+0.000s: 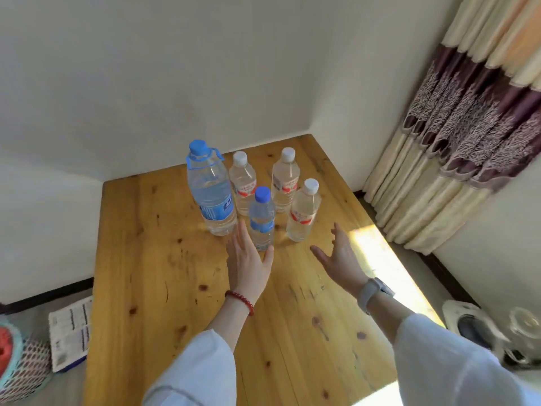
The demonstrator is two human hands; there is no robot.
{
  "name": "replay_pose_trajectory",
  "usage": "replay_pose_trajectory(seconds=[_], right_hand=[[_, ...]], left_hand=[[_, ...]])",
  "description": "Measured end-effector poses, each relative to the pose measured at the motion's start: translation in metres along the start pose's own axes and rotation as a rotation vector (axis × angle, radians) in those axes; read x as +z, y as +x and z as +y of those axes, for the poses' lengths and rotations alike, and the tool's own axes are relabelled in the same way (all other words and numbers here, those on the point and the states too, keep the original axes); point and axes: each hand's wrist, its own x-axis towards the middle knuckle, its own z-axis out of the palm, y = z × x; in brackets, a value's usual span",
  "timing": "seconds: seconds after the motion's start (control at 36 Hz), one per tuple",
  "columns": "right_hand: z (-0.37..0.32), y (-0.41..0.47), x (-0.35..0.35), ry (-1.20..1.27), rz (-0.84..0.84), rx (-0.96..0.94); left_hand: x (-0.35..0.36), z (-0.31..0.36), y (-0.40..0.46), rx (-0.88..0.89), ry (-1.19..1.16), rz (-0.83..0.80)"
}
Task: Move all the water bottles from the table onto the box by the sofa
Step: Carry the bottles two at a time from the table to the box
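Several water bottles stand upright near the far end of the wooden table [164,288]. A large blue-capped bottle [212,197] is at the left and a small blue-capped bottle [261,221] stands in front. Three white-capped bottles with red labels stand behind and to the right: one at the back left [242,183], one at the back right [284,180], one nearer on the right [303,213]. My left hand [248,262] is spread just before the small blue-capped bottle, fingers straight, holding nothing. My right hand [341,257] hovers open below the nearer white-capped bottle, apart from it.
White walls close in the table at the back and left. A patterned curtain [456,136] hangs at the right. On the floor lie a printed flat pack [70,332] and a mesh-wrapped bundle [20,358] at the left, and a white appliance [474,326] at the right. No sofa or box is in view.
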Motion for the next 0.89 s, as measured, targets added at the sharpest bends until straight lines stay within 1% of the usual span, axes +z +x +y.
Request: replay_pose_trajectory(seconds=[0.11,0.25,0.36,0.47,0.58,0.69,0.89], right_hand=[[-0.003,0.053,0.016,0.131,0.003,0.044],[-0.006,0.090,0.034,0.280,0.023,0.034],[-0.007,0.098,0.042,0.370,0.061,0.025],[-0.005,0.093,0.039,0.400,0.064,0.001],[-0.002,0.068,0.032,0.417,0.118,-0.007],[0.013,0.019,0.019,0.377,0.186,0.041],[0.054,-0.091,-0.014,0.285,0.253,0.123]], left_hand=[[0.030,-0.008,0.046,0.017,-0.081,0.039],[0.057,-0.022,0.071,0.079,-0.215,0.059],[0.065,-0.033,0.083,0.081,-0.392,-0.017],[0.062,-0.036,0.090,0.096,-0.417,-0.064],[0.055,-0.035,0.076,0.089,-0.435,-0.114],[0.046,-0.025,0.040,0.087,-0.460,-0.161],[0.044,0.016,-0.033,0.154,-0.543,-0.389]])
